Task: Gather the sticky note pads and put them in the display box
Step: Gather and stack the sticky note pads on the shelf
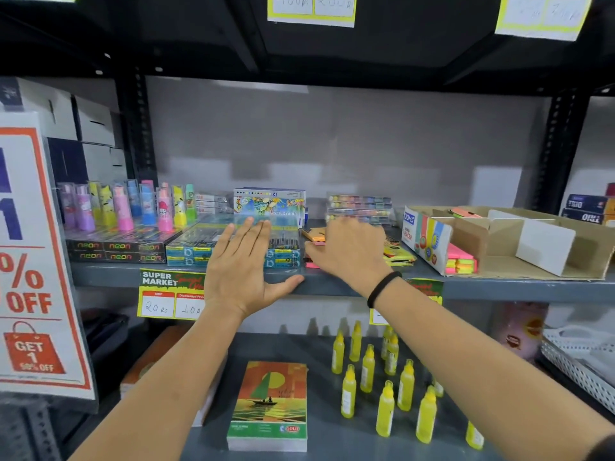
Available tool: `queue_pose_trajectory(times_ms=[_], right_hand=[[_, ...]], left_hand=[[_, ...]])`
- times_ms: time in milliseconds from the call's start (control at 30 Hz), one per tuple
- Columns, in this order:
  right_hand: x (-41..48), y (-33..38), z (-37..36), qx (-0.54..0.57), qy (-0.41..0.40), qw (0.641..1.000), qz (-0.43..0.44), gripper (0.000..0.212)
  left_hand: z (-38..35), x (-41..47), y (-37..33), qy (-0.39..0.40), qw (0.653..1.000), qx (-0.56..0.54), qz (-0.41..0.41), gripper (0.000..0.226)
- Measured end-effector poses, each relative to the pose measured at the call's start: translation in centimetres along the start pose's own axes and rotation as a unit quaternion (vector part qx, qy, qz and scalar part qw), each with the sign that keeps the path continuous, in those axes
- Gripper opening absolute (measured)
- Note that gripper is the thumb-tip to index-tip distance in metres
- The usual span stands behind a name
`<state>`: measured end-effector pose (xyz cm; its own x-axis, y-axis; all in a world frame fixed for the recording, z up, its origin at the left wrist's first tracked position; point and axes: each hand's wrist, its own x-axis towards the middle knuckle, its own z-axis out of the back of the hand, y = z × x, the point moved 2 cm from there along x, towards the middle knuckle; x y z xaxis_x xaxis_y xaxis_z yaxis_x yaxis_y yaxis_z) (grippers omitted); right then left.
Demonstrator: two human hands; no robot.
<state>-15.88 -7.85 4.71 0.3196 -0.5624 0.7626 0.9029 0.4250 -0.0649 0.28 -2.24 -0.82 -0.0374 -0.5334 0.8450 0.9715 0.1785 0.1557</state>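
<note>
Loose sticky note pads lie on the grey shelf (109, 276): an orange pad (313, 235), a pink one (312, 264) at the shelf's front and yellow ones (399, 254) to the right. My right hand (349, 251) rests over this pile with fingers curled down on it; whether it grips a pad is hidden. My left hand (244, 261) is flat and open, palm down, in front of the blue boxes, thumb on the shelf edge. The cardboard display box (592, 251) stands at the right, with pink, yellow and green pads (461, 259) in its front left compartment.
Blue pencil boxes (189, 251), neon boxes with novelty erasers (123, 207) and an oil pastel box (269, 201) fill the shelf's left and back. Below stand yellow glue bottles (386, 407) and a notebook (269, 404). A sale sign (33, 254) hangs at left.
</note>
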Motion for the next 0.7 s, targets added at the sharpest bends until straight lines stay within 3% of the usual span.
queue_pose_trajectory(times_ms=[300,400,467,567,700], right_hand=[[-2.4,0.0,0.8,0.006,-0.007,1.000,0.016,0.048],[-0.6,-1.4,1.2,0.057,0.028,0.998,-0.020,0.058],[2.5,-3.8,1.1,0.113,0.052,0.990,-0.069,0.051],[7.2,-8.1,-0.3,0.126,0.130,0.974,-0.137,0.039],[9.3,-9.7,-4.3,0.018,0.304,0.944,-0.127,0.041]], left_hand=[[0.0,0.0,0.0,-0.001,1.000,-0.006,0.002,0.101],[0.0,-0.1,0.0,-0.001,1.000,-0.004,0.002,0.101],[-0.1,0.0,0.1,0.006,1.000,-0.002,0.004,0.103],[-0.3,0.1,0.2,0.015,1.000,-0.001,0.002,0.104],[-0.4,0.1,0.3,0.012,1.000,-0.001,0.000,0.104]])
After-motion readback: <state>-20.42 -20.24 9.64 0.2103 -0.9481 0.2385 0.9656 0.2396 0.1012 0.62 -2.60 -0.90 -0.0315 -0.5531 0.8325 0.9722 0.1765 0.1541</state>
